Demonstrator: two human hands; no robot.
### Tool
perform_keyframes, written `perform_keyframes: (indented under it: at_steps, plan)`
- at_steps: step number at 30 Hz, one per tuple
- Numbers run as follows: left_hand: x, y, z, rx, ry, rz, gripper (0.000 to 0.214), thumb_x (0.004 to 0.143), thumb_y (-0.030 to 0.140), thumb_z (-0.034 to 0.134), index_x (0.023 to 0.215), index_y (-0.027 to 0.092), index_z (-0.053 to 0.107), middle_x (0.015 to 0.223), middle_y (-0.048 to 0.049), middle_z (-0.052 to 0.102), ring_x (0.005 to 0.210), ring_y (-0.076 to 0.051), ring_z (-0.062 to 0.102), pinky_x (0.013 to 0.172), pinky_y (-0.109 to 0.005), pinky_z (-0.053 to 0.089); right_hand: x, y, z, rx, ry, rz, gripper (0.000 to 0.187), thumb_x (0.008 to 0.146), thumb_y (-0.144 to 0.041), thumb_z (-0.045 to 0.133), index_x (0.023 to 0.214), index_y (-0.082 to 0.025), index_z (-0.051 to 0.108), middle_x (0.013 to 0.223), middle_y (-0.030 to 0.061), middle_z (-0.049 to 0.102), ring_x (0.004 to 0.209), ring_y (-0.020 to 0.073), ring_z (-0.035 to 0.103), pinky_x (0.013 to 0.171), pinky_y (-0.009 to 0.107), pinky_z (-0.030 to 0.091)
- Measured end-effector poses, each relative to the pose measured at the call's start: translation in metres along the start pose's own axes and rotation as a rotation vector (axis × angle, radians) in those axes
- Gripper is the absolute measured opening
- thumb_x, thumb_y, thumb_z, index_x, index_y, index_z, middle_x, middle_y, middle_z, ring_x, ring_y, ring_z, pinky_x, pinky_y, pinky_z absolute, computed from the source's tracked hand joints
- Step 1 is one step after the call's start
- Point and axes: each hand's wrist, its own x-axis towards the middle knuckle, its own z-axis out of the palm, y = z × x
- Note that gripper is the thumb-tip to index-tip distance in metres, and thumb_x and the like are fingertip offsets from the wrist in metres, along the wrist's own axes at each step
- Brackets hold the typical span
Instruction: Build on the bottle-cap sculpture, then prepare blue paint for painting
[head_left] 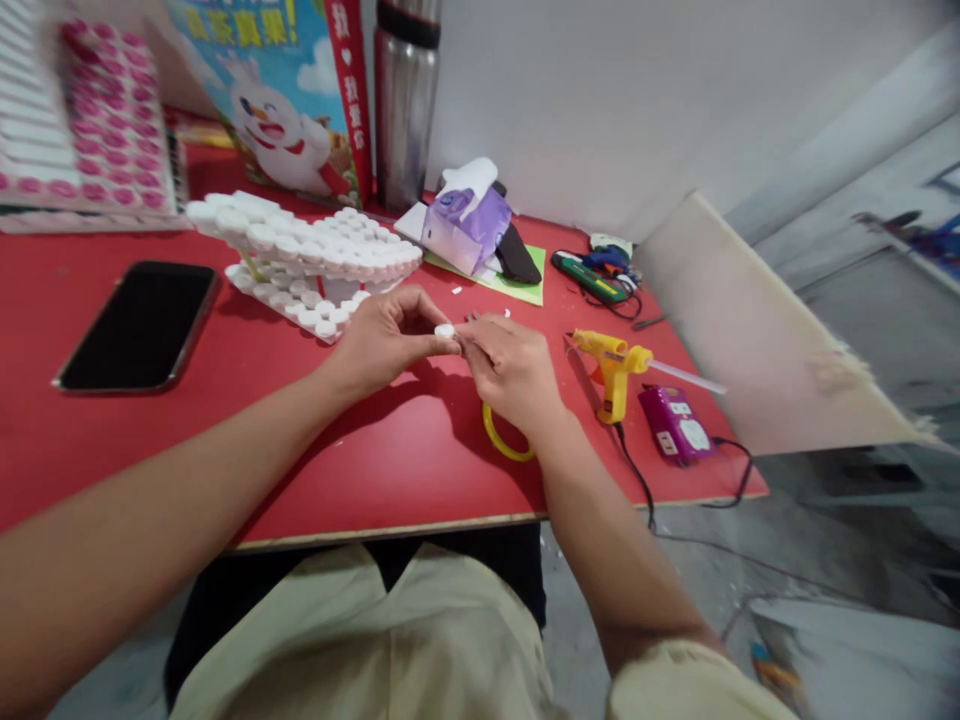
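Red tabletop point(375, 475), pale wall point(570, 120). At centre, left hand point(386, 335) pinches one white cap point(444, 330); grip of right hand point(516, 365) unclear. One phone point(141, 325) left, one glue gun point(615, 378) right.

1 left hand point(386, 338) | 1 right hand point(517, 368) | 1 phone point(139, 325) | 1 glue gun point(615, 378) | 1 bottle point(405, 115)

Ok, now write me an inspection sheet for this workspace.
Surface: red tabletop, small white scrap on it.
Job's things: small round piece; white structure of many such pieces; yellow glue gun, stick in its back.
Clutter: phone, purple packet, steel bottle, purple box.
Hands: left hand pinches the round piece; right hand close against it, grip partly hidden.
Cables: black cable from the glue gun over the near edge; another at the purple box.
Surroundings: pale wall behind, pale board to the right.
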Motion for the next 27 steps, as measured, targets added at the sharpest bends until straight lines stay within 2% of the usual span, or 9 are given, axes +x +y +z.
perform_keyframes:
  at_steps: [4,8,12,16,21,27]
  plan:
    - [-0.0006,-0.0005,-0.0001,0.016,-0.006,0.025,0.037,0.062,0.038,0.094,0.074,0.019,0.064,0.072,-0.0021,0.073,0.067,-0.017,0.067,0.062,-0.031,0.053,0.0003,0.0025,-0.0019,0.11,-0.027,0.037,0.027,0.104,-0.024,0.048,0.095,-0.023,0.072,0.084,0.0047,0.071,0.078,0.0179,0.064,0.075,0.032,0.048]
    - [-0.0012,0.0009,0.0015,0.008,0.008,0.065,0.036,0.062,0.038,0.094,0.074,0.018,0.067,0.072,-0.0028,0.074,0.067,-0.018,0.069,0.064,-0.031,0.055,0.0003,0.0012,0.0006,0.165,0.027,0.04,0.024,0.103,-0.025,0.052,0.093,-0.023,0.074,0.081,0.0032,0.072,0.076,0.0171,0.065,0.075,0.031,0.048]
    - [-0.0013,0.0037,0.0024,0.019,0.011,0.072,0.03,0.068,0.039,0.091,0.083,0.017,0.075,0.079,-0.0055,0.077,0.074,-0.02,0.072,0.071,-0.032,0.058,0.0002,-0.0047,0.0052,0.205,0.083,0.175,0.026,0.104,-0.031,0.053,0.092,-0.024,0.075,0.079,0.0029,0.073,0.078,0.0185,0.067,0.076,0.032,0.05]
    - [-0.0008,0.0061,-0.0009,0.081,-0.047,0.078,0.024,0.081,0.038,0.082,0.094,0.018,0.081,0.09,-0.0076,0.08,0.083,-0.021,0.073,0.081,-0.035,0.059,0.0005,-0.0053,0.005,0.268,0.105,0.284,0.026,0.103,-0.04,0.057,0.093,-0.026,0.076,0.078,0.0029,0.072,0.081,0.0198,0.069,0.075,0.032,0.051]
    - [-0.0001,0.0071,-0.0038,0.142,-0.098,0.119,0.02,0.088,0.035,0.074,0.098,0.019,0.081,0.098,-0.0074,0.08,0.091,-0.021,0.073,0.088,-0.034,0.058,0.0011,-0.0023,0.0029,0.262,0.115,0.272,0.024,0.102,-0.037,0.059,0.09,-0.025,0.075,0.076,0.0024,0.072,0.081,0.0195,0.07,0.075,0.031,0.051]
    - [-0.0018,0.0068,0.0025,0.071,-0.092,0.106,0.022,0.089,0.036,0.074,0.1,0.017,0.078,0.088,-0.006,0.078,0.083,-0.019,0.072,0.082,-0.033,0.058,0.0009,-0.0058,0.0035,0.214,0.134,0.286,0.023,0.1,-0.034,0.06,0.086,-0.024,0.075,0.076,0.0026,0.073,0.079,0.0192,0.068,0.074,0.031,0.05]
